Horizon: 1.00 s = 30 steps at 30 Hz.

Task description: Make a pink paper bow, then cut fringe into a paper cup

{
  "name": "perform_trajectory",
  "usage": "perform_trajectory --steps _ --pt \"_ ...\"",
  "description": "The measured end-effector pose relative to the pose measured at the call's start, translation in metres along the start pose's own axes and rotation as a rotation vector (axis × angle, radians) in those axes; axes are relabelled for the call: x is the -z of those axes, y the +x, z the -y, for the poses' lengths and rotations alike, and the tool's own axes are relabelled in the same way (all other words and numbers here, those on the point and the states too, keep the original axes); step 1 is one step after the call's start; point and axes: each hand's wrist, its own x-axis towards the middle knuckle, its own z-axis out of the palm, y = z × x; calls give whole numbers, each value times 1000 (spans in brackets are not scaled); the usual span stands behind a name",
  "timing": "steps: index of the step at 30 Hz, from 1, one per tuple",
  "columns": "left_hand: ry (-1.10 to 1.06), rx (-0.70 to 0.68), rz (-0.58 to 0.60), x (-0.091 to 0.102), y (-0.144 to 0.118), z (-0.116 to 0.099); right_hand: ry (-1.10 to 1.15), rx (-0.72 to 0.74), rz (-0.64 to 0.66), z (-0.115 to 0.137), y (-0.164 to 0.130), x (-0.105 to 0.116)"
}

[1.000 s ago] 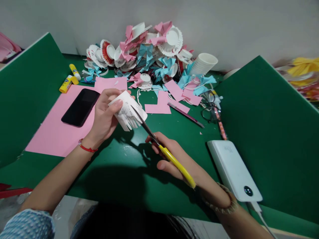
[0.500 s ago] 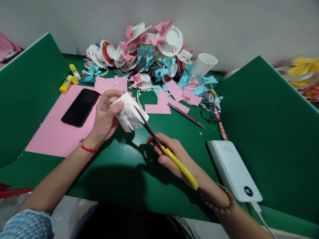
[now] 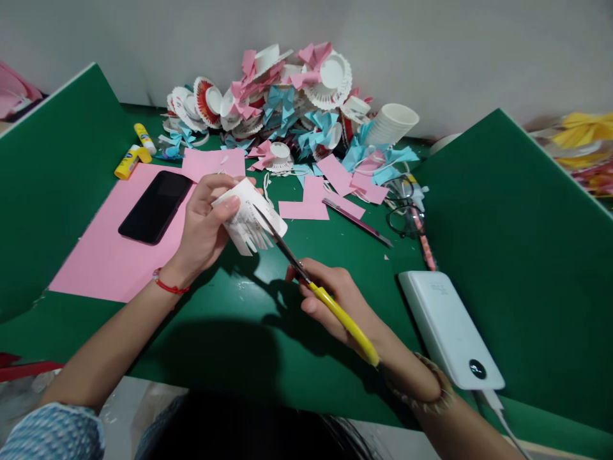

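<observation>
Meanwhile, left hand [image 3: 204,227] fingers clamp a fringed white paper cup [image 3: 249,217] while right hand [image 3: 335,300] fingers grip yellow-handled scissors [image 3: 316,291] cutting its wall.

The right hand [image 3: 342,300] is covering the loops of the yellow-handled scissors [image 3: 330,306], and its wrist is running out of frame. The scissor blades are hiding part of the fringed white paper cup [image 3: 249,214], whose printed markings are too small to read. The left hand [image 3: 204,227] is concealing the cup's far side. The white rectangular power bank's cable [image 3: 498,412] is leaving the lower edge.
</observation>
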Motion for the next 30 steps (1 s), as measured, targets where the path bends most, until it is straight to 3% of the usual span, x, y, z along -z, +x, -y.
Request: perform_trajectory --steps 22,30 --pt "48 0 -8 0 0 -1 -63 -10 -75 1 1 -2" --pt "11 25 -32 -3 -2 0 -38 14 -28 1 -1 -3"
